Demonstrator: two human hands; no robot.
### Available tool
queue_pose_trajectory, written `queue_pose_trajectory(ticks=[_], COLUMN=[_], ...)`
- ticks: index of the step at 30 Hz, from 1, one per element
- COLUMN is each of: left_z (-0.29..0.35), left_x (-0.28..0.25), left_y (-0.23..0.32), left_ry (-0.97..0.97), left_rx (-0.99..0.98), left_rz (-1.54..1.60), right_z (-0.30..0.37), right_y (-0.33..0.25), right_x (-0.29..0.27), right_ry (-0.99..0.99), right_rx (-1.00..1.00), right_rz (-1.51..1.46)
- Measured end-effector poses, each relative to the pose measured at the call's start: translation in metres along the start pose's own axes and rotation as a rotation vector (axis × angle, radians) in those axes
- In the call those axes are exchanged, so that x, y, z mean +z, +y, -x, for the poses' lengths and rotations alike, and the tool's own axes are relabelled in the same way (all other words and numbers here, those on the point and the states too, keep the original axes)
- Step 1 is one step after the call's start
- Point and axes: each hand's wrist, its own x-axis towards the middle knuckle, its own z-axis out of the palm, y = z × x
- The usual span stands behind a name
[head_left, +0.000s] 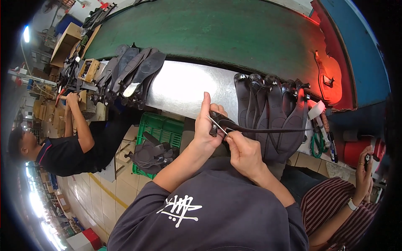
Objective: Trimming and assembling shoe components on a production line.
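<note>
My left hand (pixel 205 129) grips the strap end of a black sandal (pixel 268 130), its thumb pointing up. Seen edge-on, the sole stretches to the right over other sandals. A thin silver rod-like tool (pixel 218 126) crosses the strap on a slant. My right hand (pixel 246 154) pinches the lower end of this tool, close beside the left palm; its exact kind cannot be made out. Just beyond, on the right of the metal ledge (pixel 180 83), stands a row of black sandals (pixel 274 98). More black sandals (pixel 138 69) lie heaped at the ledge's left.
Behind the ledge runs a green conveyor belt (pixel 201 29), ending at a red-lit opening (pixel 331 79). A green crate (pixel 161 125) holding black pieces sits below left. Green-handled scissors (pixel 317 144) lie right. Co-workers stand at left (pixel 67 144) and right (pixel 339 205).
</note>
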Motion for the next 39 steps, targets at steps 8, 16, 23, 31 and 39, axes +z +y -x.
queue_pose_trajectory(ticks=[8, 16, 23, 31, 39], left_z=[-0.003, -0.017, 0.026, 0.014, -0.004], left_x=[-0.006, -0.011, 0.050, 0.052, 0.039], left_y=[0.001, 0.003, 0.012, 0.027, 0.037], left_ry=[0.017, 0.072, -0.051, -0.346, -0.399], left_rx=[0.028, -0.060, -0.108, 0.586, 0.184], left_rz=[0.001, 0.107, -0.207, -0.645, -0.613], right_z=[0.001, -0.001, -0.045, -0.083, -0.089], right_y=[-0.012, -0.010, -0.020, -0.053, -0.024], right_x=[0.005, 0.006, -0.034, -0.056, -0.053], right_ry=[-0.005, 0.027, 0.106, 0.016, 0.031], right_rx=[-0.040, -0.009, -0.171, 0.240, -0.149], right_rz=[-0.056, -0.142, -0.070, -0.762, -0.348])
